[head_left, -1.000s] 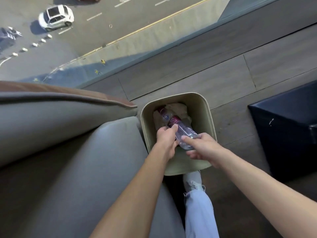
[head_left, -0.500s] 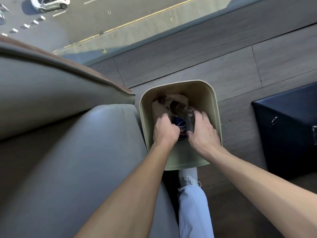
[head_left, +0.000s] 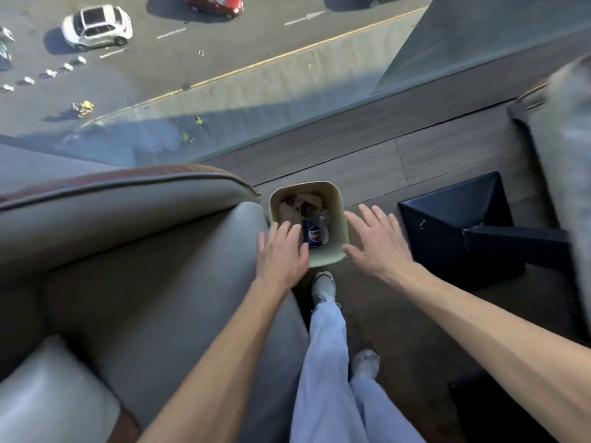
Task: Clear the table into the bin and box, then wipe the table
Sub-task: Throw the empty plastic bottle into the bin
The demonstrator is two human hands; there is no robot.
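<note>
So on the far left the grey sofa is taking up most of the view, with its back cushion running up toward the window. Outside the glass, way down below, a white car is sitting on the road.

Moving right, the left hand is hovering flat, palm down, fingers loosely spread, right over the near-left corner of the beige bin. It isn't gripping anything, just hanging there empty. The bin is standing upright on the wood floor, tucked just beside the sofa's arm. Inside it a blue Pepsi can is lying near the front, a clear plastic bottle is resting above it, and some crumpled brownish paper is sitting underneath and toward the back.

Next over, the right hand is floating just off the bin's right side, fingers fanned wide and holding nothing.

Below the hands, light blue jeans and a white sneaker are showing, toe pointing right at the bin.

Further right a dark navy box is sitting on the floor, a bit apart from the bin.
</note>
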